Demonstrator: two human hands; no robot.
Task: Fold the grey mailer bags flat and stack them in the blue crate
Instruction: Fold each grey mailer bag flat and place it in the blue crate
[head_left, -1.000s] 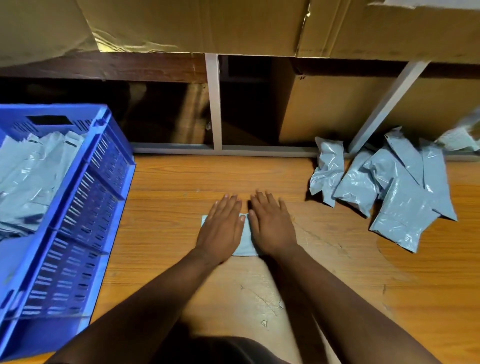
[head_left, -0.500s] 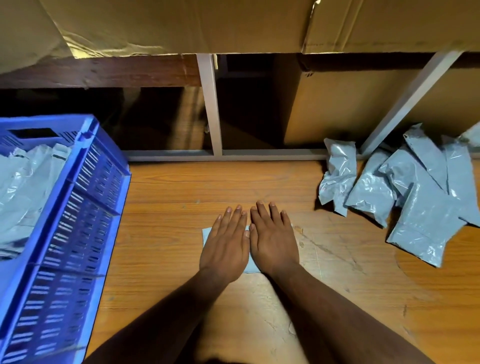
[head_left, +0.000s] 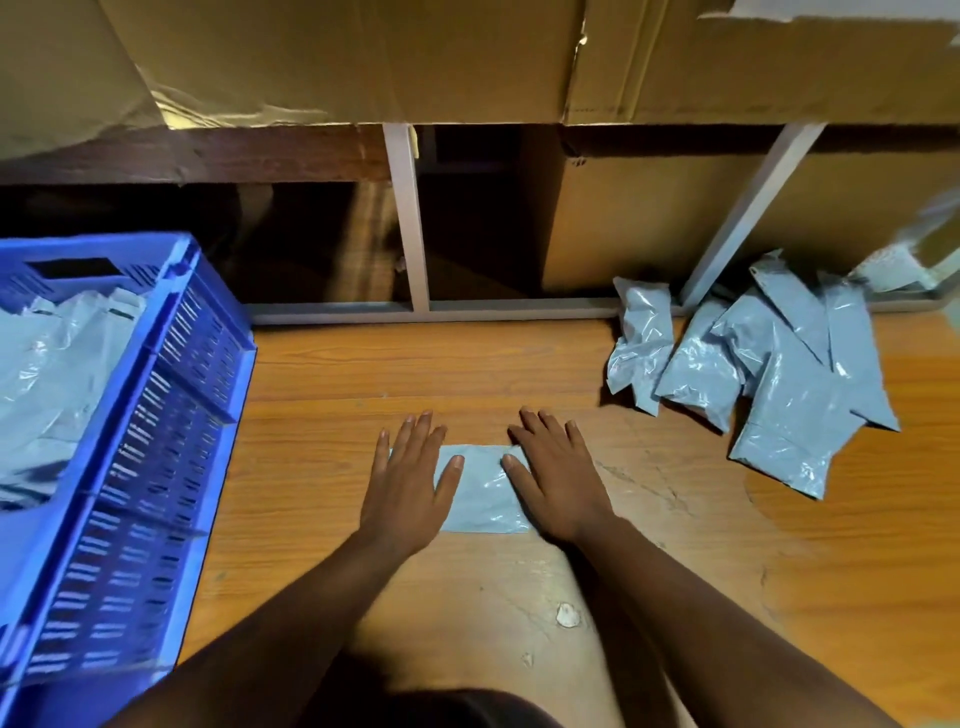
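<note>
Pressing flat, left hand (head_left: 410, 483) and right hand (head_left: 556, 478) hide the folded mailer's (head_left: 480, 491) ends.

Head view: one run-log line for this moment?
stage: flattening | folded mailer bag on table | left hand, right hand flat on its ends | blue crate left | unfolded bags right

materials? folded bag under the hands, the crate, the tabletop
Folded bag: looks like thin glossy grey plastic film, with crinkles and bright glints.
Crate: blue moulded rigid plastic by the look, with slotted vent walls and a smooth rim.
Tabletop: wood-grain surface, probably laminate or veneer; fine cracks and a pale chip show near the front.
</note>
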